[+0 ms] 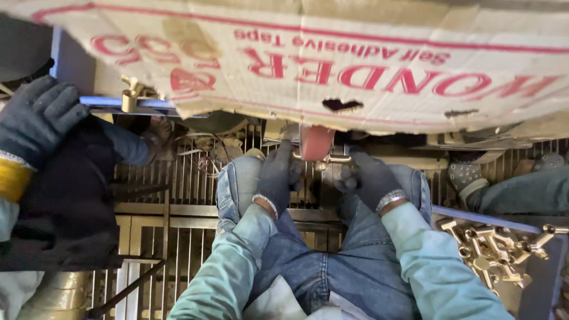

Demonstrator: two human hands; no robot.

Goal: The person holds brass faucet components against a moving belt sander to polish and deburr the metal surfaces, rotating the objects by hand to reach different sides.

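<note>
Left hand [277, 175] and right hand [370, 178] grasp brass fitting [325, 160] | press it steadily against pink wheel [315, 142] | keep your gloved fingers clear.

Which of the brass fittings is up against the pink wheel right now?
The brass fitting gripped between the left hand and right hand, at the pink wheel. The others lie in the pile at right.

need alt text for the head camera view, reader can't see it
Seen from above, a seated person in dark gloves holds a small brass part between the left hand and right hand, against a pink wheel under a cardboard sheet. A tray of brass fittings sits at right; another person's gloved hand is at left.
</note>
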